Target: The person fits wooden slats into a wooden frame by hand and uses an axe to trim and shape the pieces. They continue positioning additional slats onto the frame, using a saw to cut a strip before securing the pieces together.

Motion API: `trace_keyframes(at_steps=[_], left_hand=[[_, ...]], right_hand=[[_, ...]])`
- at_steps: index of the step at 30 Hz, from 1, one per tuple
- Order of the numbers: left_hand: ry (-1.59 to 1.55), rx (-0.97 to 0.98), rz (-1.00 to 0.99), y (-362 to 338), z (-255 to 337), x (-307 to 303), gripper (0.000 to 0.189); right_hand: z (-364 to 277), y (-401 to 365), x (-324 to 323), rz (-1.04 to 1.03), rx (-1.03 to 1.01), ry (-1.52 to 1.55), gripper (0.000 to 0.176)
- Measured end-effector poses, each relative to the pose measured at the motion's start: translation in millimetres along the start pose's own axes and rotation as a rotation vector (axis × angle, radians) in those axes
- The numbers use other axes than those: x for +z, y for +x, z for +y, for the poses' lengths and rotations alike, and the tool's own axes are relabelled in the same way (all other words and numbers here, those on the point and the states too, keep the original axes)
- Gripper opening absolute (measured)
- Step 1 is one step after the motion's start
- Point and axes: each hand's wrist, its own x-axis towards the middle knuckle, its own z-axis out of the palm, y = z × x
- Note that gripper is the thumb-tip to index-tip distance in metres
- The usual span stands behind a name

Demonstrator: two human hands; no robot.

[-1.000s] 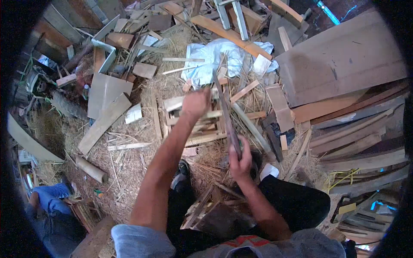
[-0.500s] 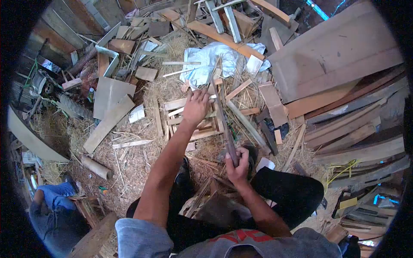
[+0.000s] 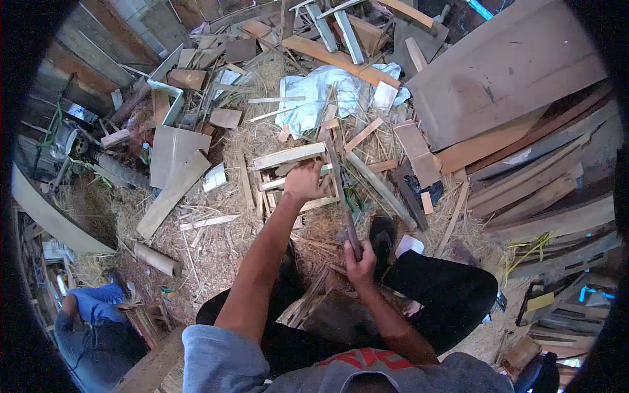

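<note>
My right hand (image 3: pixel 360 263) is closed around the lower end of a long, dark wooden piece (image 3: pixel 348 219). That piece runs upward along the right side of a small slatted wooden frame (image 3: pixel 287 157) lying on the straw-covered ground. Over the frame's middle slats is my left hand (image 3: pixel 305 182), its fingers curled and close to the long piece. What lies under those fingers is hidden.
A white plastic sheet (image 3: pixel 308 95) and an orange-brown board (image 3: pixel 341 60) lie beyond the frame. Large panels (image 3: pixel 504 78) and stacked planks (image 3: pixel 544 177) fill the right side. Another person (image 3: pixel 98 334) is at the lower left, near a log (image 3: pixel 156 259).
My left hand has moved down from the frame's top slat to its middle slats, and its fingers are now curled. The right hand still holds the long piece, slightly lower.
</note>
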Motion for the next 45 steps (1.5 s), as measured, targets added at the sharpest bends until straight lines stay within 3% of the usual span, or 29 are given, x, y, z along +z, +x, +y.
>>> trace_keyframes(at_steps=[3, 6, 9, 12, 13, 19, 22, 28, 31, 34, 35, 37, 40, 45], left_hand=[[0.014, 0.097, 0.153, -3, -7, 14, 0.047], [-0.088, 0.097, 0.143, 1, -10, 19, 0.046], [-0.1, 0.018, 0.058, 0, 2, 1, 0.05], [-0.109, -0.22, -0.139, 16, 6, -10, 0.053], [-0.161, -0.307, -0.084, 20, 9, -9, 0.057], [-0.125, -0.394, -0.048, 32, 21, 11, 0.055], [-0.109, -0.428, -0.004, 30, 18, 13, 0.057], [-0.068, -0.381, 0.057, 33, 16, 18, 0.057], [-0.081, -0.389, 0.067, 32, 20, 13, 0.056], [-0.089, -0.391, 0.093, 32, 19, 15, 0.056], [-0.108, -0.396, 0.083, 31, 21, 15, 0.056], [-0.133, -0.421, 0.033, 34, 20, 12, 0.057], [-0.136, -0.442, 0.023, 32, 23, 16, 0.057], [-0.129, -0.437, 0.029, 35, 17, 29, 0.056]], right_hand=[[10, -6, -1, -0.055, 0.038, -0.044, 0.029], [14, -13, 2, -0.044, 0.033, 0.031, 0.032], [2, -11, 1, -0.023, 0.019, 0.013, 0.034], [7, -9, -1, -0.029, 0.004, 0.016, 0.035], [11, -9, 0, -0.034, 0.003, 0.032, 0.035], [-8, -9, -7, -0.012, 0.006, -0.003, 0.035], [14, -5, -9, -0.066, 0.026, -0.015, 0.033], [-13, 5, -12, -0.032, 0.07, 0.079, 0.036], [-12, 14, -16, -0.084, 0.068, -0.073, 0.029], [-13, -1, -26, -0.065, -0.071, -0.02, 0.031], [-15, 0, -28, -0.065, -0.034, -0.017, 0.031], [-22, 7, -25, -0.061, 0.041, 0.0, 0.031], [-30, 45, -11, -0.07, -0.041, -0.044, 0.036], [-43, 9, -29, -0.071, -0.039, -0.05, 0.04]])
